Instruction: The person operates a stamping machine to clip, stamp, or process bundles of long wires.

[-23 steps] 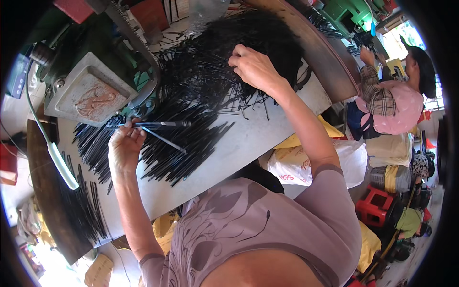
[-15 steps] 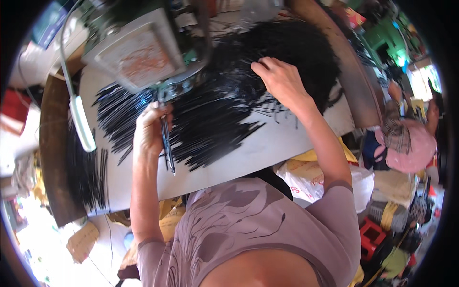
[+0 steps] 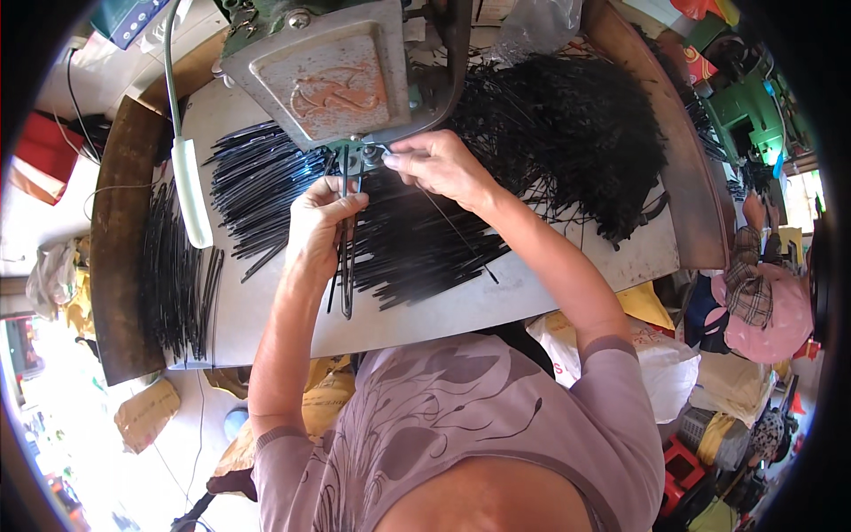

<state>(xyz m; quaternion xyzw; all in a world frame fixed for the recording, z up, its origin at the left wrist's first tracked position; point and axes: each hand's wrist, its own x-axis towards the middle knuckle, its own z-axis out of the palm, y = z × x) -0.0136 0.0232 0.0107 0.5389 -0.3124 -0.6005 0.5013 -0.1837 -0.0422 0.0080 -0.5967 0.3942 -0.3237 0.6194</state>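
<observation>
My left hand [image 3: 316, 220] is closed on long, thin black strips [image 3: 347, 282] that hang toward the table's near edge, right below the machine head [image 3: 332, 89]. My right hand [image 3: 443, 167] pinches one end of a single thin black strip [image 3: 454, 229] beside the machine's lower metal fitting [image 3: 368, 157]. That strip trails down and to the right over the table. Under and around both hands lie rows of straight black strips [image 3: 412, 253]. A tangled black heap [image 3: 576, 133] rises behind my right hand. The exact contact between strips and machine is hidden by my fingers.
The pale table [image 3: 576, 253] has raised brown side boards [image 3: 124, 222]. A white lamp tube [image 3: 191, 191] hangs at the left, above more black strips [image 3: 177, 275]. White sacks [image 3: 656, 363] stand below the table. Someone in a pink garment [image 3: 771, 310] is at the right.
My right hand has moved left from the black heap to the machine fitting and now holds a thin strip. My left hand still grips its strips; the whole view has shifted slightly.
</observation>
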